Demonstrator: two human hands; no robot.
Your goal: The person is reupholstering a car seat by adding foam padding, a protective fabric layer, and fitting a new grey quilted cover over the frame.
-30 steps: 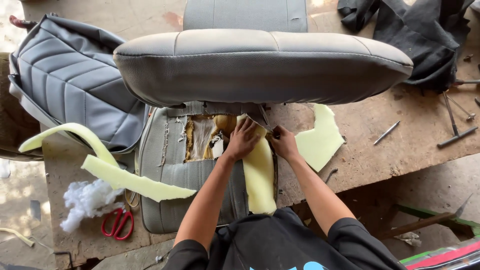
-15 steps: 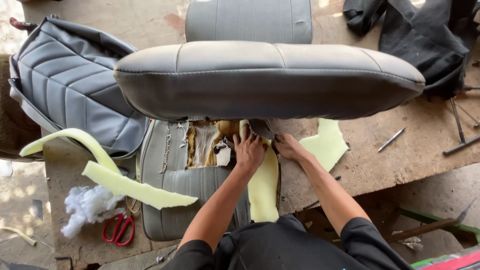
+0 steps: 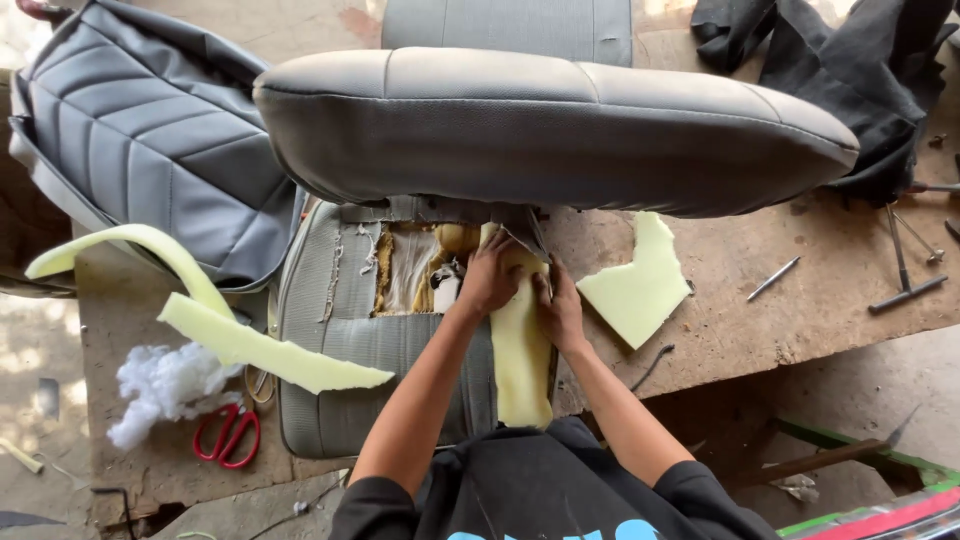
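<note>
Just one camera here, worn on the person's head, so there's no second view to overlap with. It looks steeply down over their own chest and forearms onto the wooden bench (image 3: pixel 760 330). It sits pretty close: the grey seat cushion (image 3: pixel 550 130) fills most of the upper frame, side to side. Taking that cushion as the anchor, the person's dark shirt (image 3: pixel 550 490) shows at the bottom edge below it, the bench runs off left and right of it, and floor shows at the lower corners.
</note>
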